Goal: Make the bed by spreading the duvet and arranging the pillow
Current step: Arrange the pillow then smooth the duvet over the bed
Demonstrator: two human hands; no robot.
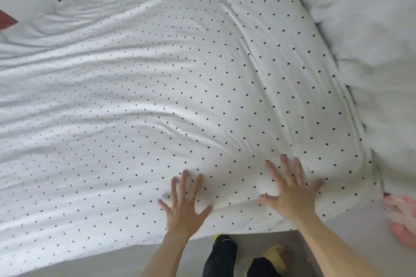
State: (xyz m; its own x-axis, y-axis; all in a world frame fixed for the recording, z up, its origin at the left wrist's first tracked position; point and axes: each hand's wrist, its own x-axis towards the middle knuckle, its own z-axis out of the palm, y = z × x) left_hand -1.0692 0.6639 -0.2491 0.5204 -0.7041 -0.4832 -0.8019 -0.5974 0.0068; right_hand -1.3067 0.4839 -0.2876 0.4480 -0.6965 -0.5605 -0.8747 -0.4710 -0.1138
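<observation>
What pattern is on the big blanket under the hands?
The white fabric duvet has small dark polka dots all over, seen clearly in the head view.

You will find no legible text, label, brand, number or sign anywhere in this view. The duvet that fills most of the frame carries only a pattern of small dark dots, not characters.

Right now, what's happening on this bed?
A person is making the bed. Both hands lie flat, fingers spread, on a white dotted duvet near its close edge: the left hand beside the right hand, pressing it smooth. The duvet covers most of the bed but shows long wrinkles on the left. A plain white rumpled cloth lies along the right side. No pillow is clearly in view.
</observation>
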